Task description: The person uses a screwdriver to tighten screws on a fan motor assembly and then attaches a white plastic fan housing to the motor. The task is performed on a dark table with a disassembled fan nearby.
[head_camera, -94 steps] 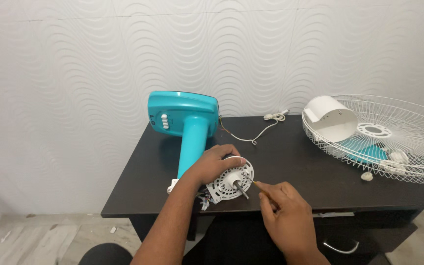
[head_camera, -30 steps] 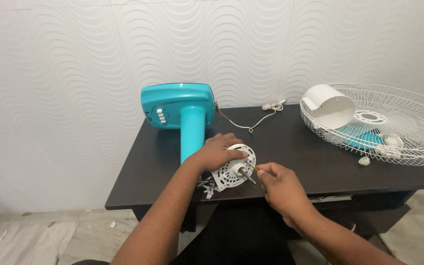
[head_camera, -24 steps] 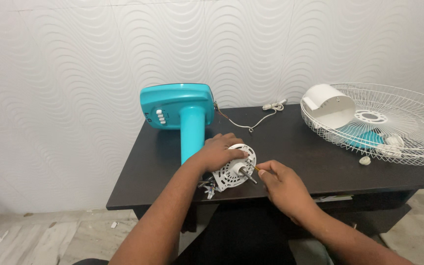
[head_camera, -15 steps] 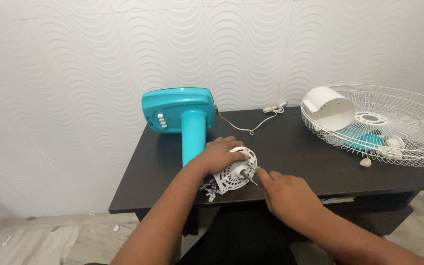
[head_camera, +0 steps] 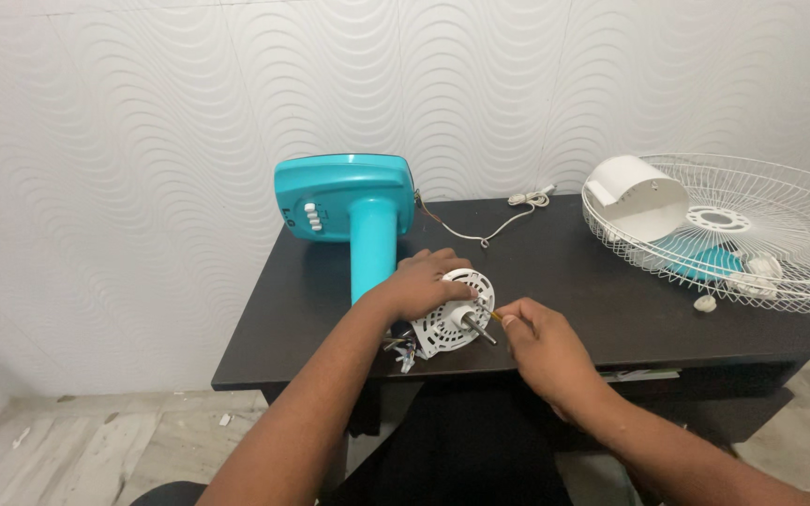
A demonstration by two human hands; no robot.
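Note:
A teal fan stand [head_camera: 360, 217] lies on its side on the black table [head_camera: 574, 300], base towards the wall. At its near end sits the white fan motor [head_camera: 450, 323] with a metal shaft [head_camera: 480, 328] sticking out towards me. My left hand [head_camera: 420, 287] grips the top of the motor housing. My right hand [head_camera: 538, 349] pinches a thin yellow-handled screwdriver [head_camera: 494, 315], whose tip rests against the motor face beside the shaft. Loose coloured wires [head_camera: 402, 349] hang under the motor.
A white wire fan guard [head_camera: 799, 239] lies at the table's right end, holding a white motor cover [head_camera: 637, 199], a teal blade [head_camera: 705, 263] and small white parts. A white power cord [head_camera: 499, 217] runs along the back near the patterned wall. The tiled floor lies below.
My right hand has lifted slightly and the yellow screwdriver is again visible at the motor face. My left hand stays on the motor. The view has shifted a little.

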